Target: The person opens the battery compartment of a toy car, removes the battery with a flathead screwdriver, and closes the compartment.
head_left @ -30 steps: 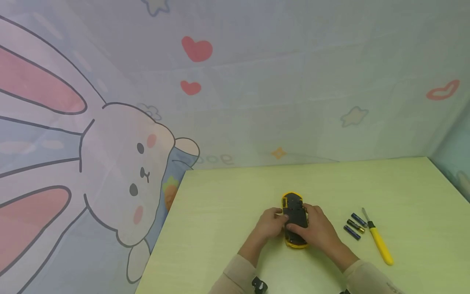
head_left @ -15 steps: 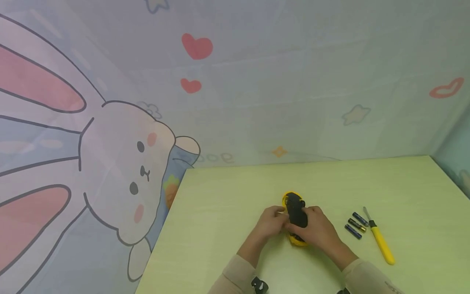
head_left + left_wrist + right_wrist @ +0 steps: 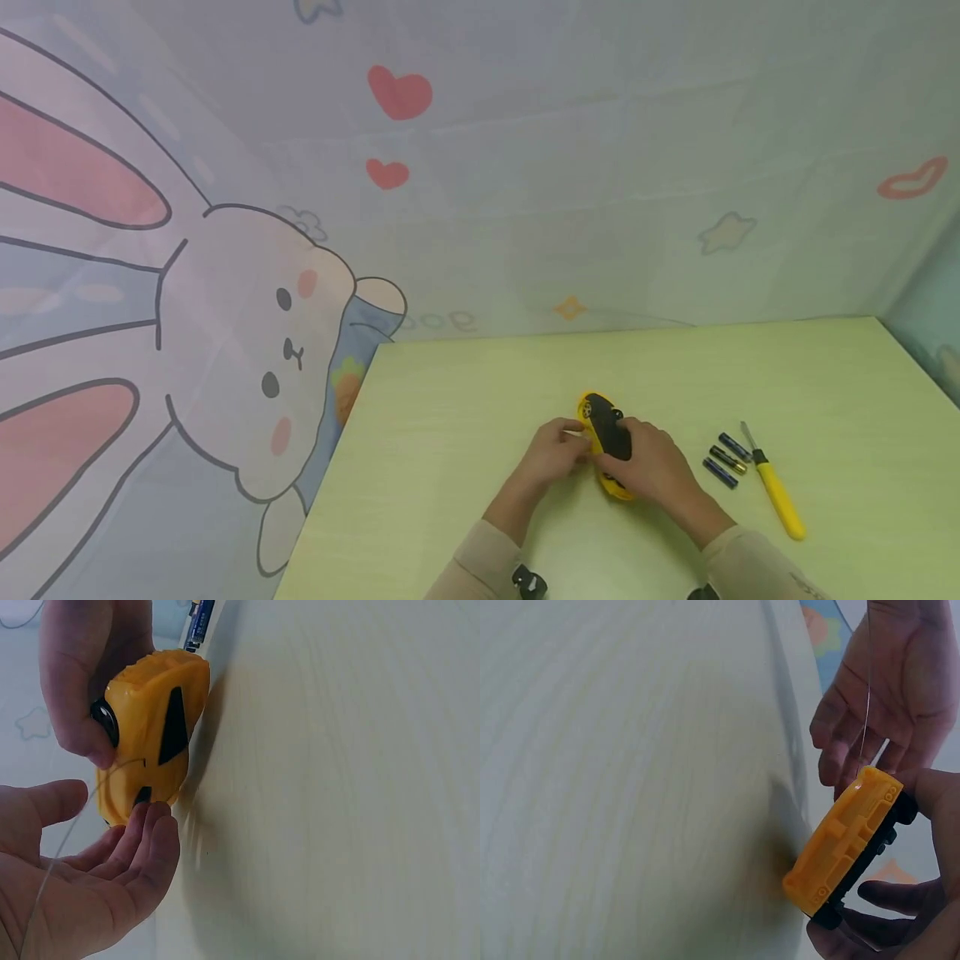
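A yellow toy car [image 3: 606, 454] with a black underside is tipped on its side low over the table. My right hand [image 3: 651, 457] grips it, the thumb on one side by a wheel, as the left wrist view shows. My left hand [image 3: 97, 877] has its palm turned up and its thumb spread away. Its loosely bent fingertips reach the car's yellow side near a small black window. From the car [image 3: 844, 844] a thin wire [image 3: 867, 720] runs across the left palm. Part of the car's underside is hidden behind the right hand.
To the right on the pale green table [image 3: 465, 400] lie several small things: dark batteries [image 3: 726, 461] in a row and a screwdriver [image 3: 776, 492] with a yellow handle. A printed cloth wall [image 3: 525, 167] stands behind the table.
The toy car has been rolled from lying underside up to tipped on its side, its wheels and yellow body coming into view. The left hand has eased slightly off its underside.
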### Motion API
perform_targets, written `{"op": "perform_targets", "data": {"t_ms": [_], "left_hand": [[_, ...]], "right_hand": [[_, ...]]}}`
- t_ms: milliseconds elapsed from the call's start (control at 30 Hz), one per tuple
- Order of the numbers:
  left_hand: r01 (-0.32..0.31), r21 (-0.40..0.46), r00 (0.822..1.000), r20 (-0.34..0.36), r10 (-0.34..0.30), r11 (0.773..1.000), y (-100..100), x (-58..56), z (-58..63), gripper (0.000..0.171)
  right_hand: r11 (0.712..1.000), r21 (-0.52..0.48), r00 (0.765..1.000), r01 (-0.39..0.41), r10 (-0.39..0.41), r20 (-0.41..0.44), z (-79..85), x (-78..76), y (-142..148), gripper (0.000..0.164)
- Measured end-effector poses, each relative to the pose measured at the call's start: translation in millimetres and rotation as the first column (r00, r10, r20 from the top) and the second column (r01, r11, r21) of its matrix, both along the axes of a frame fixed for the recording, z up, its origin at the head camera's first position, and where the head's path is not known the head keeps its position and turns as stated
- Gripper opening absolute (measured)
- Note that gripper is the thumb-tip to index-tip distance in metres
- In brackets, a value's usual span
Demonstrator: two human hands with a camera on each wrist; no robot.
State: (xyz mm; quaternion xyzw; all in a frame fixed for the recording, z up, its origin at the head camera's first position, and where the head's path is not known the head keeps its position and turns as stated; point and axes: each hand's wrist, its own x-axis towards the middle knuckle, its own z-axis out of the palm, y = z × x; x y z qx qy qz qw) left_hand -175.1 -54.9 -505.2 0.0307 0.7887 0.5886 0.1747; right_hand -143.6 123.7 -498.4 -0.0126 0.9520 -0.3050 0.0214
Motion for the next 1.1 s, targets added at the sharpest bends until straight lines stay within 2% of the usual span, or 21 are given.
{"op": "perform_targets", "data": {"t_ms": [133,300,433,533,633,733,900,1100], "left_hand": [[0.009,-0.006,1.0,-0.001,-0.009,1.0,-3.4,-1.3,-2.1,0.04],[0.012,-0.014,1.0,0.006,-0.012,1.0,-5.8,-2.3,-4.8,0.042],[0.03,0.02,0.997,0.066,-0.031,0.999,-5.1,-2.3,-4.5,0.044],[0.075,0.021,0.99,0.115,-0.077,0.997,-3.8,-1.1,-1.4,0.047],[0.134,-0.022,0.985,0.111,-0.131,0.991,-1.3,0.0,1.7,0.05],[0.162,-0.049,0.983,0.091,-0.157,0.986,1.4,0.9,2.1,0.051],[0.146,-0.049,0.984,0.109,-0.14,0.988,4.8,1.5,-1.6,0.055],[0.091,-0.015,0.992,0.094,-0.089,0.996,10.3,1.6,-9.9,0.054]], "right_hand": [[0.999,-0.031,1.0,0.013,-0.013,0.009,1.8,-1.7,3.6,0.069],[0.999,-0.031,0.999,0.022,-0.022,0.023,5.2,-3.5,7.1,0.068],[0.999,-0.029,0.999,0.036,-0.035,0.034,7.4,-4.1,8.4,0.066],[0.998,-0.054,0.998,0.043,-0.04,0.049,7.1,-4.4,8.9,0.063],[0.995,-0.09,0.997,0.041,-0.036,0.063,3.9,-5.4,9.9,0.061],[0.993,-0.113,0.998,0.031,-0.024,0.064,0.1,-6.4,11.5,0.059],[0.991,-0.13,0.998,0.018,-0.01,0.058,-3.4,-7.9,14.7,0.059],[0.974,-0.227,0.997,0.027,-0.009,0.077,-3.4,-8.8,16.8,0.059]]}}
